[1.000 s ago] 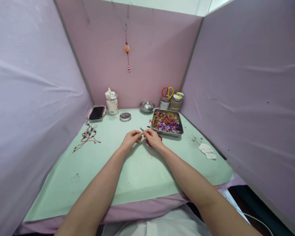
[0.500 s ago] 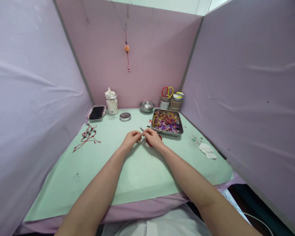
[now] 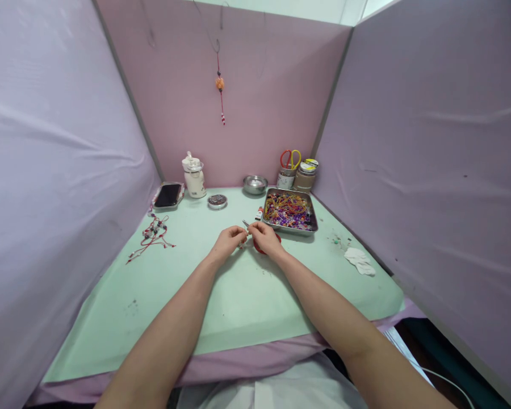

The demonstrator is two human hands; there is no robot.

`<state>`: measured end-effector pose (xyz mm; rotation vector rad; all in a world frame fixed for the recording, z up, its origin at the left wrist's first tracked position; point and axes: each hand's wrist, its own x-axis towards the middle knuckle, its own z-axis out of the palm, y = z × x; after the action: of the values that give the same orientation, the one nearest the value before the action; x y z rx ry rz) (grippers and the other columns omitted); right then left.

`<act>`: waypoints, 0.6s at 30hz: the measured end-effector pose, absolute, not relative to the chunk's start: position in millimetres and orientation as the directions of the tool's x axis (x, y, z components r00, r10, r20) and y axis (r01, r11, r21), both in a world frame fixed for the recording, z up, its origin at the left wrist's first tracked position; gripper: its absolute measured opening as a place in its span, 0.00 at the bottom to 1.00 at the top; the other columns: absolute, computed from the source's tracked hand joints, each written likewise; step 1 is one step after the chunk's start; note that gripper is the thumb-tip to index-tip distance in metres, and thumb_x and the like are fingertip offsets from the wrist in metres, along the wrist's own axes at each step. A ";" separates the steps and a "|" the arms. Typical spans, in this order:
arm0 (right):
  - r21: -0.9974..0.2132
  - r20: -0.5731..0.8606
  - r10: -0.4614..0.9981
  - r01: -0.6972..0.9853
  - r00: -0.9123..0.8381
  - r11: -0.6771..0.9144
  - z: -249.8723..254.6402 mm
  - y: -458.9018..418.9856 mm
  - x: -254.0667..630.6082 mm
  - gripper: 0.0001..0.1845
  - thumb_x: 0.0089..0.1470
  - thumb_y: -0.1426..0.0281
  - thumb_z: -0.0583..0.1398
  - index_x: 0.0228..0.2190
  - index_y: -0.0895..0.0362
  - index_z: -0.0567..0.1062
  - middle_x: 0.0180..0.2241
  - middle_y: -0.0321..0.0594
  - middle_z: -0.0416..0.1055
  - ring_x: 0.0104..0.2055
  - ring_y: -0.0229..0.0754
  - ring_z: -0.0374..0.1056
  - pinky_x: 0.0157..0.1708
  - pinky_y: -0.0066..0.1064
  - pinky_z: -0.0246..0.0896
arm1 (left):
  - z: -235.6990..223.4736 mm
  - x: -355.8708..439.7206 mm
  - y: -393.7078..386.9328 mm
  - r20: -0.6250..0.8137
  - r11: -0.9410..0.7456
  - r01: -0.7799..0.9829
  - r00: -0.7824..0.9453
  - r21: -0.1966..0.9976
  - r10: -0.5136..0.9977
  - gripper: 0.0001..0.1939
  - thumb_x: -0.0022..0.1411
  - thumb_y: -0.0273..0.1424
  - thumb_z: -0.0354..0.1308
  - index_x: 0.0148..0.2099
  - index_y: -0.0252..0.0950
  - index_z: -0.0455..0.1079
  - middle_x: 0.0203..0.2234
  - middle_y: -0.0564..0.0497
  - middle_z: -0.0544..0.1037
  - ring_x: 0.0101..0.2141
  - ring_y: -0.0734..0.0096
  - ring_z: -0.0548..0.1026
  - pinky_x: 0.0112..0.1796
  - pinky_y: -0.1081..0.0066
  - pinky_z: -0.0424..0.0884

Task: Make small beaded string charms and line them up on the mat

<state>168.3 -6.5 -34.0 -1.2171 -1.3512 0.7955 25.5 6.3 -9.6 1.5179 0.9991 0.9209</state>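
Note:
My left hand [image 3: 230, 241] is closed, thumb and fingers pinched on a small beaded cord piece [image 3: 241, 245]; most of it is hidden under the fingers. Right beside it, almost touching, my right hand [image 3: 264, 236] is closed around red-handled scissors. The scissors' grey metal tip [image 3: 245, 222] points up and left past the fingertips. Red loops [image 3: 260, 249] show below and beside the palm, while the middle of the tool is covered by the hand. Both hands are just above the green tabletop [image 3: 255, 301].
A metal tray [image 3: 290, 232] of beads and cords lies behind my right hand. Beyond stand a steel bowl [image 3: 255, 184], a round dish [image 3: 217, 201], a white cup [image 3: 195, 182] and jars [image 3: 305, 177]. Knotted red cords [image 3: 153, 232] lie left; a white cloth [image 3: 360, 261] right.
Both hands stay in nearly the same place. The left fingers have shifted slightly toward the right hand; the things on the table have not moved.

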 end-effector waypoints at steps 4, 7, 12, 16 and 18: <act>-0.932 0.321 0.939 0.219 0.122 0.289 -32.4 -7.6 166.4 0.08 0.49 0.64 0.57 0.29 0.55 0.71 0.29 0.35 0.69 0.32 0.37 0.64 0.36 0.28 0.59 | -13.3 25.5 8.3 0.075 -0.129 0.135 0.344 0.982 0.936 0.05 0.46 0.32 0.56 0.25 0.36 0.68 0.19 0.54 0.70 0.22 0.76 0.65 0.27 0.73 0.62; -0.908 0.367 0.923 0.258 0.113 0.330 -31.4 -9.3 165.3 0.08 0.47 0.65 0.59 0.30 0.55 0.73 0.33 0.37 0.68 0.34 0.38 0.64 0.35 0.29 0.60 | -17.8 26.4 9.9 0.089 -0.145 0.140 0.343 0.979 0.935 0.04 0.45 0.31 0.56 0.25 0.35 0.68 0.18 0.55 0.70 0.21 0.76 0.65 0.26 0.73 0.62; -0.848 0.459 0.883 0.347 0.101 0.401 -29.5 -11.8 166.3 0.05 0.48 0.67 0.59 0.24 0.56 0.72 0.30 0.36 0.66 0.32 0.38 0.62 0.33 0.29 0.59 | -20.1 27.7 10.4 0.090 -0.141 0.132 0.334 0.981 0.938 0.05 0.45 0.32 0.57 0.24 0.35 0.68 0.16 0.56 0.69 0.19 0.76 0.65 0.25 0.73 0.61; -0.851 0.463 0.877 0.344 0.130 0.398 -30.0 -11.3 167.5 0.05 0.48 0.67 0.59 0.25 0.56 0.73 0.30 0.37 0.67 0.32 0.39 0.63 0.35 0.31 0.59 | -16.5 26.7 10.5 0.068 -0.100 0.092 0.304 0.991 0.950 0.08 0.46 0.35 0.58 0.25 0.34 0.68 0.18 0.54 0.70 0.20 0.77 0.65 0.25 0.73 0.62; -0.854 0.462 0.876 0.336 0.139 0.397 -30.6 -10.8 167.7 0.06 0.48 0.66 0.59 0.26 0.56 0.73 0.30 0.37 0.67 0.33 0.39 0.64 0.35 0.31 0.59 | -15.5 25.9 11.1 0.050 -0.071 0.060 0.297 0.996 0.954 0.10 0.47 0.37 0.59 0.26 0.34 0.69 0.19 0.53 0.71 0.21 0.76 0.66 0.26 0.73 0.63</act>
<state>167.7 -10.8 -30.6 -1.1629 -1.4364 0.5559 25.9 11.1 -15.5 1.4322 1.0035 0.9934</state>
